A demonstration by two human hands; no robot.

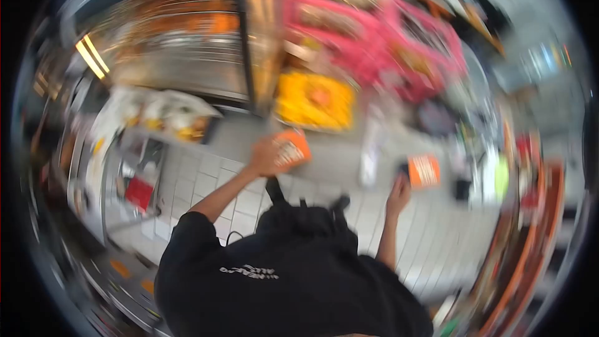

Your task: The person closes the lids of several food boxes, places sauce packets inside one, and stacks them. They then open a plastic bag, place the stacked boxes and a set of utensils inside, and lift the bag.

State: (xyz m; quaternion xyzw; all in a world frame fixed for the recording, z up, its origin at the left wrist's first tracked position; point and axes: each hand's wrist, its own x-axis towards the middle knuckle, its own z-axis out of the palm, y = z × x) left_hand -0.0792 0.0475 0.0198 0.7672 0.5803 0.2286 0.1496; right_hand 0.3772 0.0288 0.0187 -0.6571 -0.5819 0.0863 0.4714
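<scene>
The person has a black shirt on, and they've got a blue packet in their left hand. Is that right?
Not quite: the packet in the left hand is orange, not blue, as the head view shows. The person does have a black shirt on.

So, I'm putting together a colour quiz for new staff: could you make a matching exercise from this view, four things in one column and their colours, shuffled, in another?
1. Lettered box in the left hand
2. Shirt
3. Heaped tray contents
4. Floor tiles

A. Yellow
B. Pale
C. Orange
D. Black

Pairs: 1-C, 2-D, 3-A, 4-B
</scene>
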